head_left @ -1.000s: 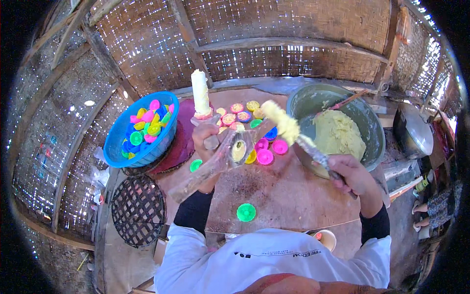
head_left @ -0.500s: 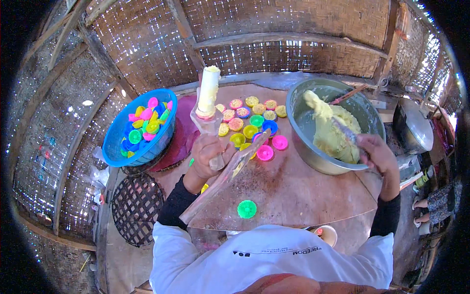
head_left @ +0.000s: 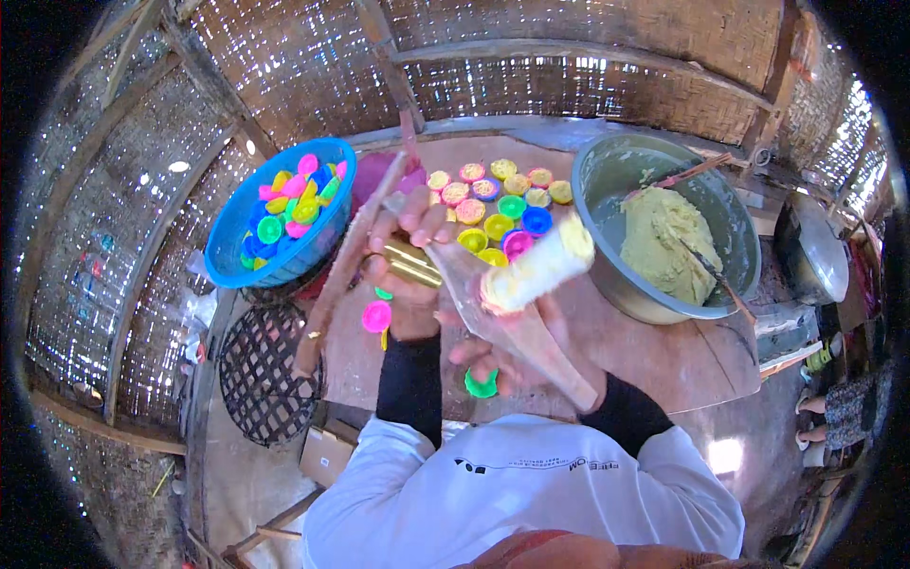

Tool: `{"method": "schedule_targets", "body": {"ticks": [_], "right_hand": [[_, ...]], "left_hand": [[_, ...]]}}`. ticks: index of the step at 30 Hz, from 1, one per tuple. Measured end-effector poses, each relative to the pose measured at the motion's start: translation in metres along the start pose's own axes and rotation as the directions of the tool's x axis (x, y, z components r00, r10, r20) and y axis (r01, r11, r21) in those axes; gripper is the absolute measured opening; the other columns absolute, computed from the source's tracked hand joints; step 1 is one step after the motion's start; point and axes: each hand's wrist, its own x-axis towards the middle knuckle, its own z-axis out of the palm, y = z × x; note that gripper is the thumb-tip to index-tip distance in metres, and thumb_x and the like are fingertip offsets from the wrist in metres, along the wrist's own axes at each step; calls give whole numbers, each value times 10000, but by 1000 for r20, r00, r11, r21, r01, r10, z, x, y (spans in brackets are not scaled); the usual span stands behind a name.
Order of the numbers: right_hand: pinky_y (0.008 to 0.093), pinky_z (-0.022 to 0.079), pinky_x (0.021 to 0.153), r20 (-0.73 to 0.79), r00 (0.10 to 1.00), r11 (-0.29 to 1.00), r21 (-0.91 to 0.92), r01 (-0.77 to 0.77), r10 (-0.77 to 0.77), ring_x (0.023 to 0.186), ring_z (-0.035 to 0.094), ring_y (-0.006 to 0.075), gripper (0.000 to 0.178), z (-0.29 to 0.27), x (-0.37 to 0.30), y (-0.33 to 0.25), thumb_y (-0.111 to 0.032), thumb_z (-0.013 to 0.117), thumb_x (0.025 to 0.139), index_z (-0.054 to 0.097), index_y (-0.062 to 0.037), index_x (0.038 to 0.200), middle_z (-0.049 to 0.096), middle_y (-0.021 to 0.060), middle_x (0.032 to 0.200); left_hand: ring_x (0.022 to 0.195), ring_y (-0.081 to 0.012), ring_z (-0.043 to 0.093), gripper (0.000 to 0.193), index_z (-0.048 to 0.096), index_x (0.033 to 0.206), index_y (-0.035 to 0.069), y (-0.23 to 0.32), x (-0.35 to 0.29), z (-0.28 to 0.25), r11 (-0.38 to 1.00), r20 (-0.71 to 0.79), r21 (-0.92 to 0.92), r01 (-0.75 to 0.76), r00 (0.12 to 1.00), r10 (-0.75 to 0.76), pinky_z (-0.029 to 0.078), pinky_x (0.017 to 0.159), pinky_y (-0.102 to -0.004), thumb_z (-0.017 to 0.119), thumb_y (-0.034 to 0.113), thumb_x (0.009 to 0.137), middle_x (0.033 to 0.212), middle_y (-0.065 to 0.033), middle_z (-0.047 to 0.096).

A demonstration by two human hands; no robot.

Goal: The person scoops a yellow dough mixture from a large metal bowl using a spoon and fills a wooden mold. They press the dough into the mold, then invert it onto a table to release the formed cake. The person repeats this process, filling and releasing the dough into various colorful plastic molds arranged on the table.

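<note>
A long wooden hand press with two arms spans both my hands. My left hand (head_left: 414, 302) has its fingers wrapped round a shiny brass-coloured cylinder (head_left: 410, 264), beside one wooden arm (head_left: 355, 251). My right hand (head_left: 554, 327), partly smeared by motion, is closed round the other wooden arm (head_left: 559, 370). From that arm a white cylinder (head_left: 540, 268) smeared with pale dough sticks out to the upper right. Below my right fingers lies a green scalloped cup (head_left: 482, 384), partly covered. Whether the fingers touch it, I cannot tell.
Small coloured cups (head_left: 499, 226) stand beyond my hands, several filled with pale shreds. A metal basin (head_left: 607, 294) at right holds yellow dough (head_left: 664, 237) with a spatula (head_left: 713, 269) in it. A blue basin (head_left: 216, 213) of cups and a woven black tray (head_left: 265, 379) are at left.
My right hand has left the spatula in the dough and come to the press. The white cylinder has tipped from upright toward the right. The brass-coloured cylinder now shows in my left hand.
</note>
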Motion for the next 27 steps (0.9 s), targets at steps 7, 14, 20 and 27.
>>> {"method": "schedule_targets", "body": {"ticks": [7, 14, 20, 27], "right_hand": [[208, 379, 391, -337, 905, 964, -149, 221, -260, 474, 436, 95, 776, 25, -33, -13, -617, 438, 802, 160, -189, 1387, 510, 129, 1000], [229, 451, 537, -270, 639, 88, -949, -302, -721, 659, 512, 115, 865, 25, -55, -30, -615, 486, 791, 201, -8, 1339, 471, 101, 1091], [319, 321, 935, 95, 761, -464, -838, -286, -642, 1133, 368, 199, 964, 30, -57, -26, -525, 576, 775, 72, 40, 1370, 332, 130, 1258], [362, 220, 1039, 64, 904, -520, -834, -184, -424, 1274, 262, 258, 941, 32, -48, 2, -274, 676, 760, 35, 49, 1369, 248, 191, 1367]], "left_hand": [[891, -209, 559, 278, 577, 978, 93, 44, -52, -21, 807, -747, 419, 416, 663, 46, 468, 743, -360, 631, 95, 706, 1010, -62, 564], [764, -220, 595, 354, 609, 890, 71, 24, -96, 29, -485, -300, 816, 316, 947, 112, 461, 657, -343, 741, 257, 619, 824, -82, 602], [686, -299, 601, 431, 638, 835, 127, 25, -81, 69, -765, -398, 622, 167, 909, -125, 452, 602, -417, 716, 459, 572, 754, -97, 618], [822, -317, 590, 485, 619, 922, 104, -5, -105, 88, -661, -575, 667, 343, 801, -164, 446, 715, -426, 719, 426, 573, 878, -116, 613]]}}
